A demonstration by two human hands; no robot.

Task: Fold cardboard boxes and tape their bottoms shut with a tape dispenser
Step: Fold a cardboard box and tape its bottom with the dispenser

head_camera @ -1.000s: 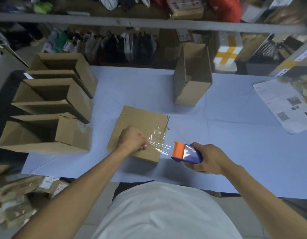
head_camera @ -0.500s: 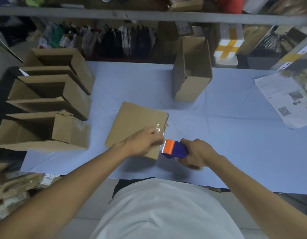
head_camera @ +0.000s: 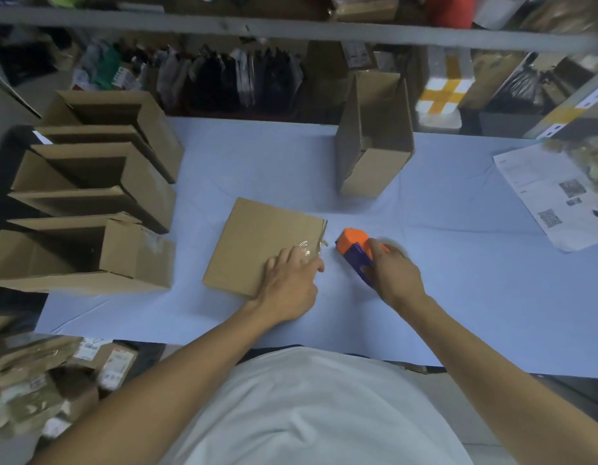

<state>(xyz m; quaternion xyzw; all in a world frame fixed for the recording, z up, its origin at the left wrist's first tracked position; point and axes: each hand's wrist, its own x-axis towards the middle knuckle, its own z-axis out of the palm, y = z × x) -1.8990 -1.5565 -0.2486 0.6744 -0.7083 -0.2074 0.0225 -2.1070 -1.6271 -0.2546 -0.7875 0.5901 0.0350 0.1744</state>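
A brown cardboard box (head_camera: 257, 243) lies on the pale blue table (head_camera: 458, 280), its flat side up. A strip of clear tape shines at its near right corner. My left hand (head_camera: 287, 280) rests on that corner with fingers spread flat over the tape. My right hand (head_camera: 391, 273) grips the purple handle of an orange-headed tape dispenser (head_camera: 353, 250), just right of the box and apart from it. The orange head points away from me.
Three folded open boxes (head_camera: 96, 203) sit in a stack on their sides at the left. Another open box (head_camera: 374, 139) stands upright at the back. A printed paper sheet (head_camera: 552, 196) lies at the right. Shelves with packed goods run behind the table.
The dispenser has pulled away from the box's edge to the right and farther back. My left hand went from holding the tape end to pressing flat on the box corner.
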